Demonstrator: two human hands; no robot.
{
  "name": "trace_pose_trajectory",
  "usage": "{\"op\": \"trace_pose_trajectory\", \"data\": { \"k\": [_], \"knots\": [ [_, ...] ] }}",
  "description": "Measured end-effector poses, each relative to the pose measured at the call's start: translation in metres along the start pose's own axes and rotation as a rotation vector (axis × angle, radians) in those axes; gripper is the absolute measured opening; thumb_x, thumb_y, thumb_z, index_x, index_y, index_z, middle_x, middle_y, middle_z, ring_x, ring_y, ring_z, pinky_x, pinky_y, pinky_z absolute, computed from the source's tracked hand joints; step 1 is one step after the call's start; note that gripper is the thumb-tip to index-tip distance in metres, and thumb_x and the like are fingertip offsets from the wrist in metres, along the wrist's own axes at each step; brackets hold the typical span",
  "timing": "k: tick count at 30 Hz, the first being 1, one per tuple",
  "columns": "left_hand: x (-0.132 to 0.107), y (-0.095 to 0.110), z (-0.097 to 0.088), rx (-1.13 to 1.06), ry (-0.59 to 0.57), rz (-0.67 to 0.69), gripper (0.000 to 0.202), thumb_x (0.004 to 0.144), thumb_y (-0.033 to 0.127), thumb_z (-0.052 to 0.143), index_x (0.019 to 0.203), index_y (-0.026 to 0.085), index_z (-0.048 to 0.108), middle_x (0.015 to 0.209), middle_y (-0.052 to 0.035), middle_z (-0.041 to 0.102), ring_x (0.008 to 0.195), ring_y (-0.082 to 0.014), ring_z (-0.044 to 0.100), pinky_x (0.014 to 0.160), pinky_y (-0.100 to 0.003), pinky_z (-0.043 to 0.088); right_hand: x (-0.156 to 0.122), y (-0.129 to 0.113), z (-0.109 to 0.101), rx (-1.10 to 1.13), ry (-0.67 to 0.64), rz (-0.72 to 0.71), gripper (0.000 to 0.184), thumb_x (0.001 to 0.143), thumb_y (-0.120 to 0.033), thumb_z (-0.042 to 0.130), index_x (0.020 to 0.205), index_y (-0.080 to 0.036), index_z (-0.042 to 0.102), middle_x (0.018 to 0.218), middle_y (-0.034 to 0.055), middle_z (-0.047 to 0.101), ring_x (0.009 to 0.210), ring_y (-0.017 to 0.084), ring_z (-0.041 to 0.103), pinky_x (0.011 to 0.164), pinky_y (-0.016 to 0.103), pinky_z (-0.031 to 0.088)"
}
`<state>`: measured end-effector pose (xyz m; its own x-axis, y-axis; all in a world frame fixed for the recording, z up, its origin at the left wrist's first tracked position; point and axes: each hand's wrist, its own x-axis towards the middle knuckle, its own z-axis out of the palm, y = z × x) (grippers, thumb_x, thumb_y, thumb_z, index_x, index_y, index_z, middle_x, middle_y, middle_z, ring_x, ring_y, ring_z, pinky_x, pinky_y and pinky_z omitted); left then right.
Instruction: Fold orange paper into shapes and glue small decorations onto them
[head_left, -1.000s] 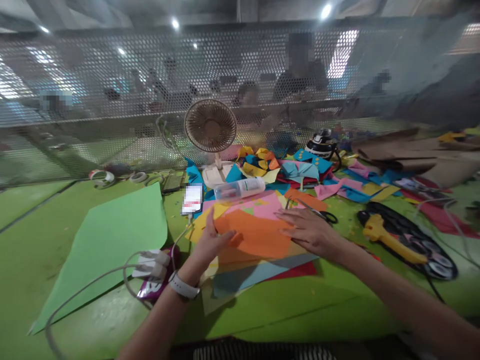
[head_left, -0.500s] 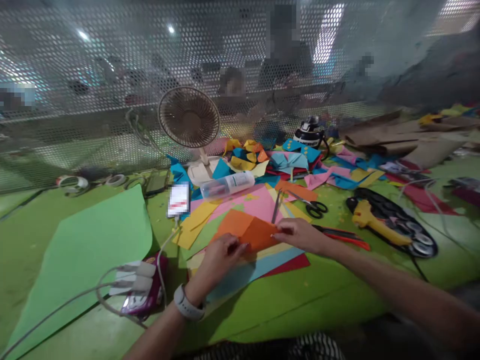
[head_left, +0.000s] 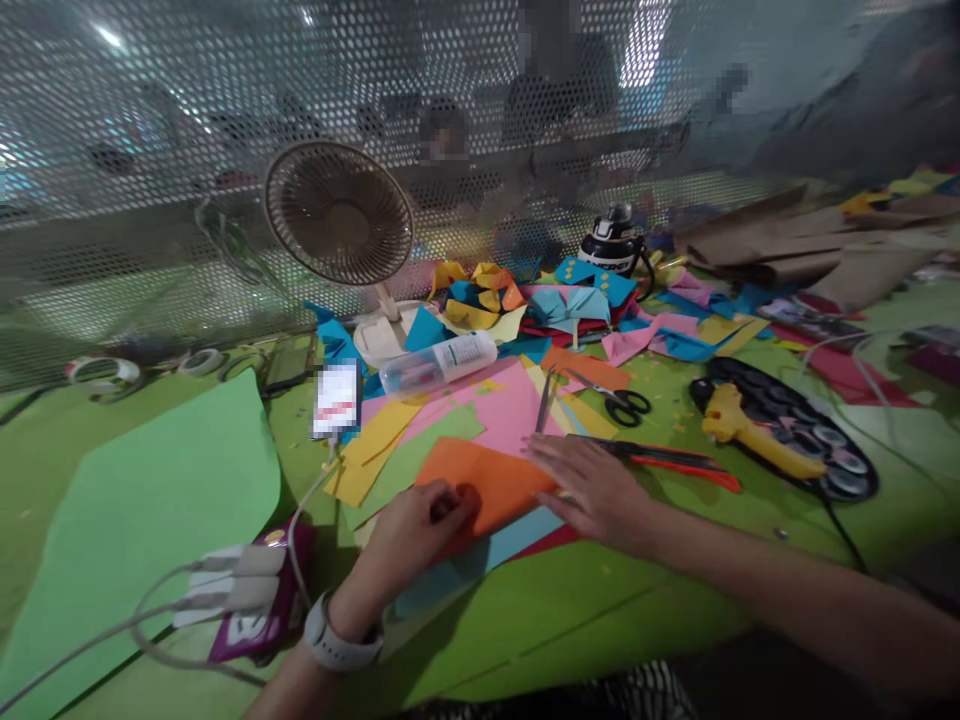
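Observation:
A folded piece of orange paper (head_left: 480,475) lies on a stack of colored sheets, among them a light blue sheet (head_left: 517,540) and a pink sheet (head_left: 510,410). My left hand (head_left: 412,535) has its fingers curled, with thumb and forefinger closed at the paper's left front edge. My right hand (head_left: 596,490) lies flat across the paper's right side, fingers stretched out, hiding that end. Just beyond my right hand are a pair of black scissors (head_left: 626,405), another slim blade-like tool (head_left: 544,400) and an orange-and-black cutter (head_left: 675,460).
A fan (head_left: 341,215), a clear bottle (head_left: 439,365) and folded paper pieces (head_left: 566,300) stand or lie behind the stack. At right, a yellow glue gun (head_left: 761,435) rests on a black tray (head_left: 847,460). A purple power strip (head_left: 281,600) with cables and a green sheet (head_left: 165,510) are at left.
My right hand has gone from pinching the orange paper's right edge to lying flat on it. My left hand stays at the paper's left side. The view has shifted slightly.

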<state>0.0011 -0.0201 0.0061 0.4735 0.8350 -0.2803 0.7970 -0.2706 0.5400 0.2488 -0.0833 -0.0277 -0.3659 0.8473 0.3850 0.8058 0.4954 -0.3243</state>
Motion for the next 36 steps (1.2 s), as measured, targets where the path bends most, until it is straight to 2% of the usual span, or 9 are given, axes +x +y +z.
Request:
{"op": "trace_pose_trajectory", "data": {
  "k": [2,4,6,9,13,17,23,29,36],
  "knots": [
    [0.0,0.001,0.0,-0.018,0.002,-0.021,0.029,0.082,0.046,0.05,0.076,0.019,0.056,0.058,0.0019,0.056,0.053,-0.0134,0.048,0.049,-0.023,0.024,-0.006,-0.006,0.006,-0.03,-0.076,-0.157,0.052,0.094,-0.042,0.042,0.136,-0.009,0.043,0.139,0.0152,0.046,0.131,0.025,0.038,0.107,0.043,0.033],
    [0.0,0.003,0.0,-0.026,0.004,-0.035,0.027,0.081,0.046,0.051,0.077,0.019,0.056,0.058,0.0019,0.056,0.052,-0.0137,0.048,0.049,-0.023,0.025,-0.011,-0.01,0.013,-0.024,-0.191,-0.227,0.065,0.093,-0.052,0.039,0.139,-0.007,0.038,0.143,0.0163,0.04,0.135,0.025,0.031,0.11,0.042,0.029],
    [0.0,0.003,-0.001,-0.028,0.003,-0.033,0.026,0.081,0.045,0.051,0.077,0.02,0.056,0.058,0.0019,0.057,0.052,-0.014,0.049,0.049,-0.024,0.026,-0.016,-0.012,0.017,-0.005,-0.295,-0.224,0.075,0.091,-0.059,0.035,0.143,-0.005,0.032,0.147,0.0168,0.033,0.138,0.026,0.025,0.113,0.042,0.024],
    [0.002,0.001,0.0,-0.017,-0.013,-0.019,0.025,0.081,0.044,0.05,0.076,0.02,0.055,0.061,0.0014,0.059,0.054,-0.0145,0.051,0.05,-0.024,0.028,-0.018,-0.013,0.017,0.033,-0.376,-0.197,0.08,0.089,-0.062,0.033,0.145,-0.006,0.025,0.15,0.0156,0.025,0.141,0.025,0.016,0.116,0.041,0.016],
    [0.005,-0.002,0.003,0.001,-0.014,-0.03,0.026,0.083,0.045,0.048,0.078,0.021,0.054,0.066,0.0009,0.062,0.056,-0.0148,0.053,0.052,-0.025,0.03,-0.014,-0.014,0.012,0.049,-0.408,-0.165,0.082,0.088,-0.065,0.032,0.146,-0.008,0.023,0.151,0.015,0.024,0.141,0.026,0.015,0.117,0.042,0.012],
    [0.007,-0.004,0.004,-0.001,-0.012,-0.038,0.028,0.084,0.048,0.047,0.078,0.021,0.053,0.064,0.0014,0.062,0.056,-0.0151,0.054,0.052,-0.025,0.03,-0.01,-0.013,0.009,0.064,-0.44,-0.18,0.085,0.088,-0.066,0.027,0.145,-0.004,0.022,0.151,0.0162,0.022,0.141,0.027,0.013,0.116,0.044,0.01],
    [0.008,-0.009,0.006,0.001,-0.014,-0.027,0.028,0.085,0.047,0.046,0.08,0.021,0.054,0.066,0.0012,0.063,0.058,-0.0157,0.055,0.053,-0.025,0.031,-0.009,-0.012,0.008,0.089,-0.436,-0.179,0.085,0.088,-0.066,0.029,0.146,-0.005,0.019,0.151,0.0159,0.021,0.142,0.025,0.011,0.116,0.043,0.009],
    [0.006,-0.002,0.003,-0.003,-0.017,-0.052,0.024,0.084,0.043,0.047,0.081,0.021,0.053,0.068,0.0011,0.063,0.058,-0.0153,0.054,0.053,-0.025,0.03,-0.011,-0.013,0.008,0.109,-0.429,-0.177,0.082,0.089,-0.064,0.03,0.147,-0.007,0.019,0.152,0.0152,0.021,0.142,0.025,0.011,0.117,0.043,0.009],
    [0.004,-0.002,0.004,-0.003,0.028,-0.041,0.021,0.086,0.04,0.045,0.093,0.021,0.05,0.066,0.0021,0.059,0.059,-0.0163,0.053,0.054,-0.026,0.03,-0.015,-0.011,0.015,0.122,-0.429,-0.164,0.082,0.088,-0.064,0.033,0.147,-0.009,0.017,0.152,0.0143,0.016,0.142,0.027,0.011,0.117,0.046,0.01]
  ]
}}
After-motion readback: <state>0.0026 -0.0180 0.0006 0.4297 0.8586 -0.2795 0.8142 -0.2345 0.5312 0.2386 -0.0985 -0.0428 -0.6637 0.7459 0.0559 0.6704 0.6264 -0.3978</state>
